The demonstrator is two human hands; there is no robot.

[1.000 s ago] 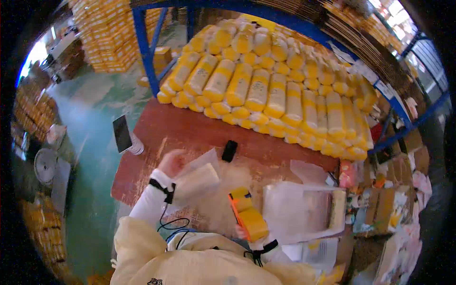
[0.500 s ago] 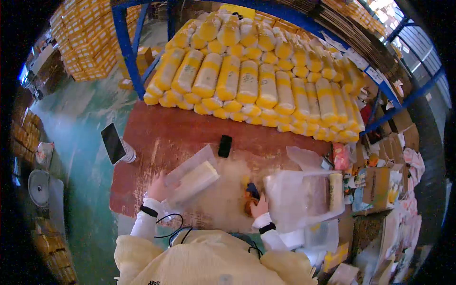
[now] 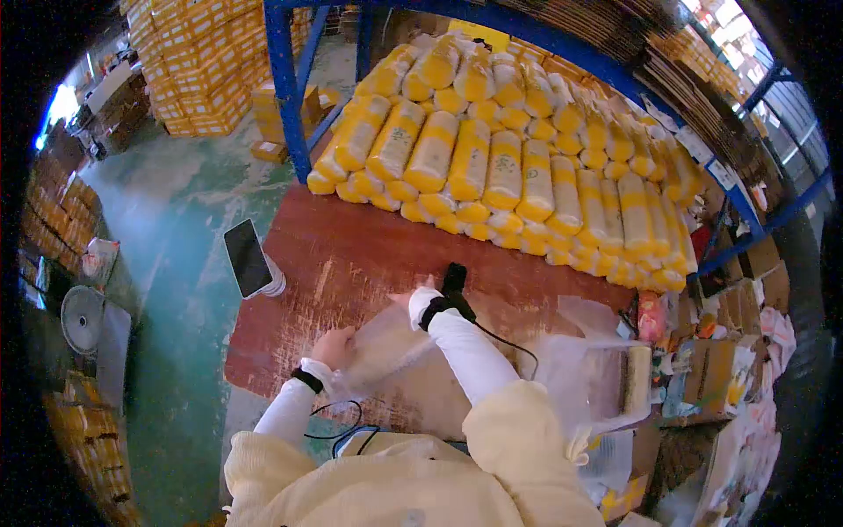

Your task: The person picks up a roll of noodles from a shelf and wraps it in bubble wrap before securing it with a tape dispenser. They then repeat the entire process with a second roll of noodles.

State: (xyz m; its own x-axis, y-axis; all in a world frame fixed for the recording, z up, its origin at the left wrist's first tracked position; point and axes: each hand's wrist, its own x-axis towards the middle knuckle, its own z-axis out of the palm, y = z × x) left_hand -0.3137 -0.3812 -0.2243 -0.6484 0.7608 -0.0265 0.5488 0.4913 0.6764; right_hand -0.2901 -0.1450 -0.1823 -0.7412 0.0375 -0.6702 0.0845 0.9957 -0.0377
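Note:
A clear plastic bag (image 3: pixel 386 351) lies slanted on the worn red tabletop (image 3: pixel 325 237) in front of me. My left hand (image 3: pixel 335 348) has its fingers curled at the bag's left edge. My right hand (image 3: pixel 413 299) has crossed to the bag's far end; a finger points left along the plastic and another stands apart, though both are blurred. Just beyond the right wrist is a black phone-like object (image 3: pixel 454 278). My right forearm and sleeve hide part of the bag and the table beside it. A black band with a cable circles each wrist.
Behind the table, many yellow-and-white wrapped rolls (image 3: pixel 505 167) are stacked under a blue rack frame (image 3: pixel 283 88). A tablet (image 3: pixel 248 259) on a white roll stands at the left edge. Plastic bags (image 3: pixel 575 378) lie at the right, beside cartons and scraps (image 3: pixel 711 378).
My right hand has moved left and away from me, from beside the orange-brown roll to the far end of the bag. My left hand stays on the bag. The view has shifted.

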